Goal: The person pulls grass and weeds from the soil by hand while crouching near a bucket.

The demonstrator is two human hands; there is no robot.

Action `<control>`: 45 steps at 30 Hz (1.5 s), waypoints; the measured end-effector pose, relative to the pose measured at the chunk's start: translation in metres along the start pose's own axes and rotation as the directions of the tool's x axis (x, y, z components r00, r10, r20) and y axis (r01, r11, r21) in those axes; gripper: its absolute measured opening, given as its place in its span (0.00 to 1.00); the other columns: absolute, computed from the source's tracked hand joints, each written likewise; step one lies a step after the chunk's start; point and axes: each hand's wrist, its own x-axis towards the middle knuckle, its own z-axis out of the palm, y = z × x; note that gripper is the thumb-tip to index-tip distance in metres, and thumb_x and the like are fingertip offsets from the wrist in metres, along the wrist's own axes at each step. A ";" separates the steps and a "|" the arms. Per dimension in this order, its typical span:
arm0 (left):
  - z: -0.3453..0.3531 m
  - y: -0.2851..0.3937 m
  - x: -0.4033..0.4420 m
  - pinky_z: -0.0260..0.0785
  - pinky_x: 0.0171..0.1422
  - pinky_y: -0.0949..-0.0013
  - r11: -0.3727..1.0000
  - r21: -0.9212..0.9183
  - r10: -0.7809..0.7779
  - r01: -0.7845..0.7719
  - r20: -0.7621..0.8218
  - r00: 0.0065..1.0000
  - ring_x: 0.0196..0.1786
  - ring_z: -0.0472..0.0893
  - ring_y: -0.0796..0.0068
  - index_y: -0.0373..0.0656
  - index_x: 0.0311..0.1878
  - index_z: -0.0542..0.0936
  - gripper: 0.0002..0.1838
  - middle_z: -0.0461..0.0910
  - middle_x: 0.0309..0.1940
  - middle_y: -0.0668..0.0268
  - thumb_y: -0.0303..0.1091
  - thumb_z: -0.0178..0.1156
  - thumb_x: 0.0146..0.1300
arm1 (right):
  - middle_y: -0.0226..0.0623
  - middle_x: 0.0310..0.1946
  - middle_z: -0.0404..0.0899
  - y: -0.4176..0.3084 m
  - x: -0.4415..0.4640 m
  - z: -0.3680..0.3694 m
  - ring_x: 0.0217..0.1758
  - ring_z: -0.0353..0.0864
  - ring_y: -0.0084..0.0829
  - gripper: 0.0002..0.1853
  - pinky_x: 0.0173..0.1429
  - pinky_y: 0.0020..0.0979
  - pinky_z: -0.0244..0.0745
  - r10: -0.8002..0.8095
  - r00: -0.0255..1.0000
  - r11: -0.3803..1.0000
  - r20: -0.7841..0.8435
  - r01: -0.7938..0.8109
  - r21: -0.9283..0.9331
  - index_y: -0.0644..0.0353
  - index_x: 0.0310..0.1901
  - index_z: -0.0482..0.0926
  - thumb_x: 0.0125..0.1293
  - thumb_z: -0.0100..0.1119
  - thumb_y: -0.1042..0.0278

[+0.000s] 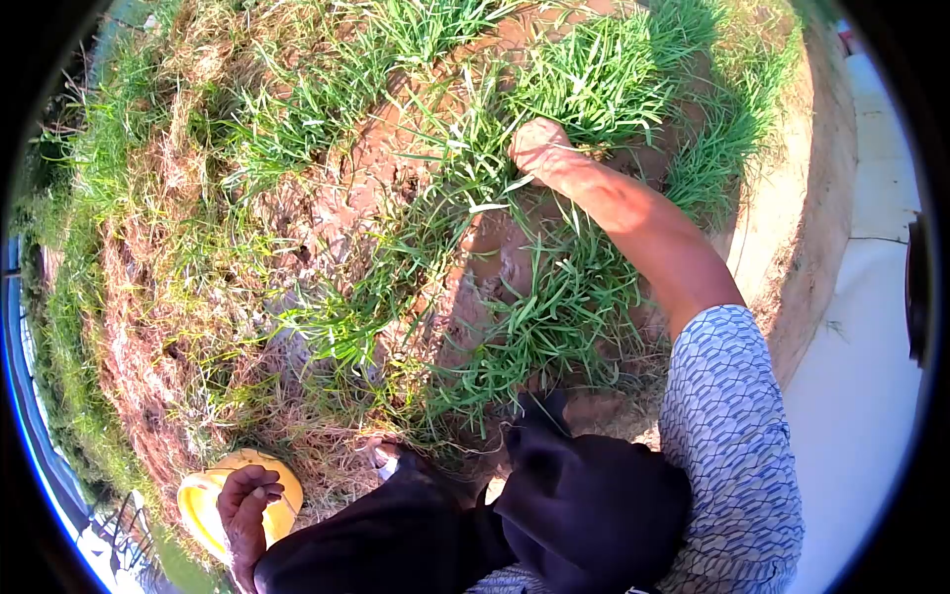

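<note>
My right hand [541,148] reaches out at the upper middle, its fingers closed at the edge of a clump of green grass-like plants [594,84]. Leaves hide the fingertips, so what they hold cannot be made out. At the lower left my left hand [247,500] is raised beside my knee, in front of a yellow container [203,505]. Its thumb and fingers are bent together, and anything between them is too small to tell.
Rows of green plants [554,317] grow in wet brown soil [485,257]. Dry straw and weeds [148,346] cover the left side. A bare earth ridge [792,218] and a pale sheet [871,396] lie to the right. My dark-clothed knees are below.
</note>
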 end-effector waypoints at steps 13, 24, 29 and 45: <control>-0.010 -0.017 -0.049 0.73 0.51 0.68 0.968 -0.099 0.220 -0.231 -0.110 0.969 0.42 0.80 0.71 0.36 0.52 0.75 0.13 0.82 0.42 0.60 0.27 0.57 0.64 | 0.29 0.25 0.76 0.015 -0.023 -0.194 0.18 0.67 0.23 0.10 0.19 0.26 0.60 0.573 0.664 -0.015 0.480 -0.577 0.817 0.57 0.35 0.81 0.58 0.61 0.59; 0.061 0.054 -0.034 0.71 0.54 0.66 0.709 0.112 0.471 -0.696 0.660 0.586 0.47 0.80 0.64 0.34 0.53 0.76 0.16 0.80 0.45 0.56 0.23 0.61 0.62 | 0.34 0.26 0.76 -0.200 0.089 -0.318 0.22 0.73 0.21 0.06 0.24 0.22 0.69 0.216 0.968 0.299 0.126 -0.188 0.936 0.59 0.29 0.74 0.62 0.55 0.68; 0.066 0.047 -0.023 0.72 0.53 0.66 0.770 -0.111 0.499 -0.628 0.718 0.485 0.47 0.80 0.67 0.34 0.52 0.78 0.15 0.80 0.44 0.58 0.22 0.62 0.61 | 0.29 0.22 0.74 -0.156 0.054 -0.341 0.21 0.72 0.20 0.06 0.23 0.22 0.69 0.148 0.949 0.500 0.278 -0.314 0.807 0.58 0.28 0.74 0.61 0.56 0.70; 0.100 0.065 0.069 0.67 0.59 0.71 0.817 0.036 0.298 -0.575 0.828 0.475 0.51 0.76 0.78 0.37 0.53 0.78 0.13 0.80 0.46 0.67 0.25 0.58 0.65 | 0.51 0.26 0.81 -0.050 -0.078 -0.312 0.30 0.82 0.47 0.07 0.39 0.45 0.77 0.188 0.830 0.980 0.525 -0.126 -0.152 0.66 0.29 0.81 0.52 0.54 0.74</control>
